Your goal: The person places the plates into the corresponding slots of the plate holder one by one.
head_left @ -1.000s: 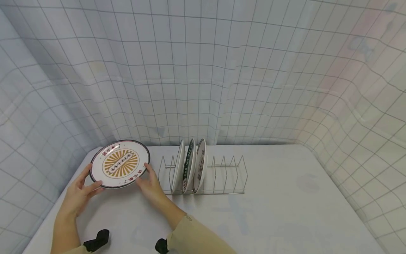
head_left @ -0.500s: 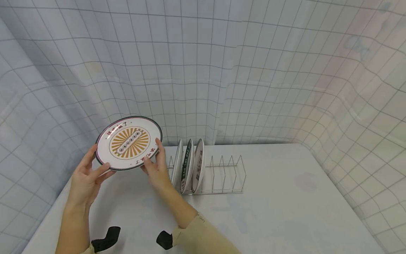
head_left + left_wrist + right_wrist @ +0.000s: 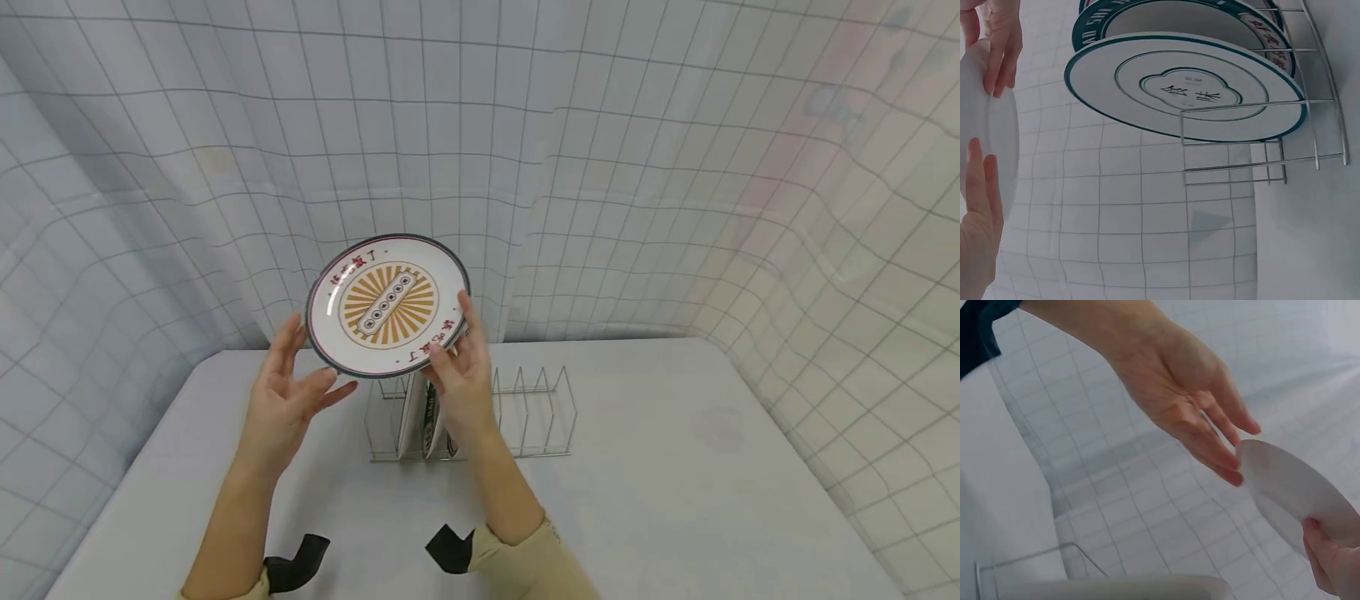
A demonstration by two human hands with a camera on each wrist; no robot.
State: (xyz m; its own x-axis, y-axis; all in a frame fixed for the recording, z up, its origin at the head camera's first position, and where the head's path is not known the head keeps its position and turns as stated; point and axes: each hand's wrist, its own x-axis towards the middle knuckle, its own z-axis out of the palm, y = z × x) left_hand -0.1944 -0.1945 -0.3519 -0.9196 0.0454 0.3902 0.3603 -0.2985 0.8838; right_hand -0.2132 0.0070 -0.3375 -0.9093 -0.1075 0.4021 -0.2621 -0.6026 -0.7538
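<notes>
A round white plate [image 3: 390, 306] with a dark rim, red characters and a gold sunburst is up in the air, tilted toward me, in front of the rack. My right hand [image 3: 467, 379] pinches its lower right edge, thumb on the face and fingers behind. At the plate's left edge is my left hand [image 3: 288, 396], its fingers spread and fairly straight. In the right wrist view the left hand's fingertips [image 3: 1235, 478] lie at or just beside the rim; contact is hard to tell. The left wrist view shows the plate's plain white underside [image 3: 1007, 131].
A wire dish rack [image 3: 536, 417] stands on the white table [image 3: 675, 483], with several upright plates in its left part, partly hidden by my right hand. The outermost plate [image 3: 1147, 65] has a green rim. A white gridded curtain [image 3: 600, 208] surrounds the table.
The plate has risen and moved right, from left of the rack to in front of its left part. Both hands moved with it; the left hand's fingers have loosened from the rim.
</notes>
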